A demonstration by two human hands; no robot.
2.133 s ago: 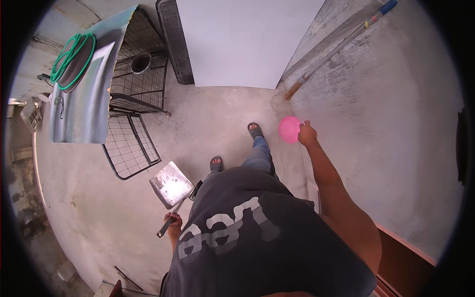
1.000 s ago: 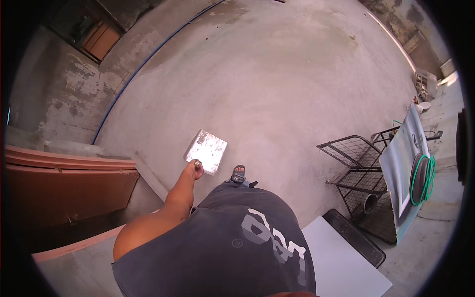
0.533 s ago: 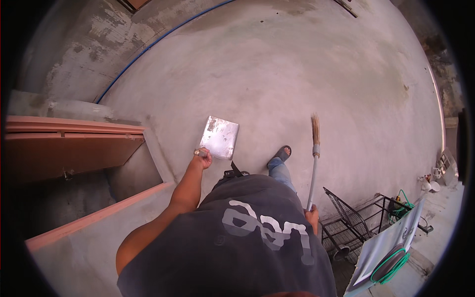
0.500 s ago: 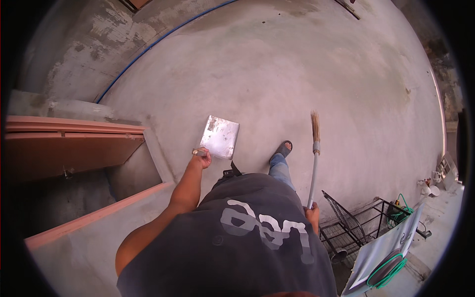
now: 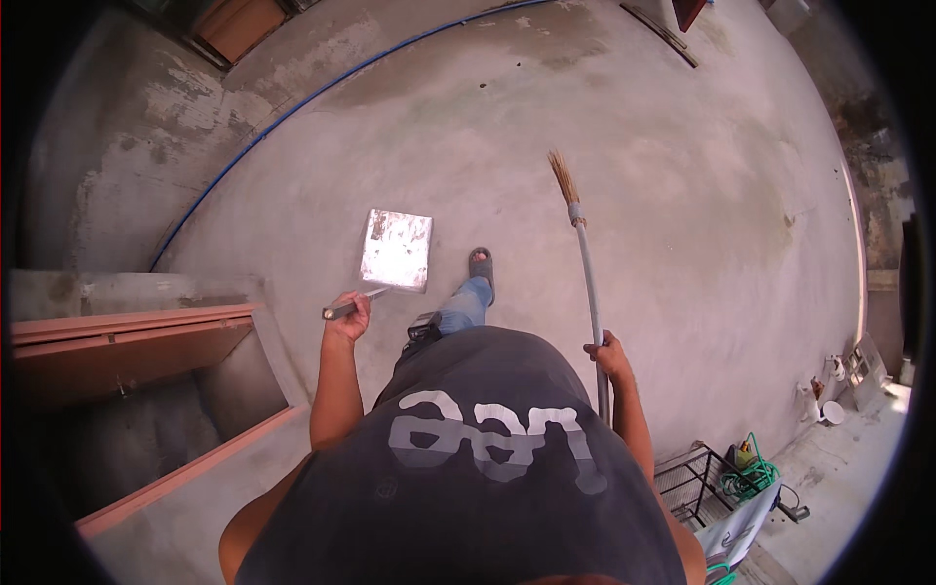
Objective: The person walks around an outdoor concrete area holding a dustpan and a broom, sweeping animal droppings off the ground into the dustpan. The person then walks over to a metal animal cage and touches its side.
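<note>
My left hand (image 5: 348, 317) is closed round the handle of a dustpan. The dustpan's square metal pan (image 5: 396, 252) is shiny and stained, and hangs over or lies on the floor ahead of my left side; which of the two I cannot tell. In my right hand (image 5: 609, 358) is the pale pole of a broom (image 5: 588, 268), held partway along its length. The broom's straw bristles (image 5: 562, 177) point forward and slightly left, away from me. Between the two tools my foot in a dark sandal (image 5: 481, 268) is set forward.
On the left is an opening with a pinkish-orange frame (image 5: 185, 471). A blue hose (image 5: 292, 115) runs along the wall's base. A black mesh rack (image 5: 698, 486) with a green coiled hose (image 5: 751, 476) stands at the lower right. Thin bars (image 5: 661, 34) lie far ahead on the concrete floor (image 5: 712, 244).
I have stepped forward, and the rack has slid back toward the lower edge. The broom has swung forward with its bristles tipping left. My right hand now shows more fully.
</note>
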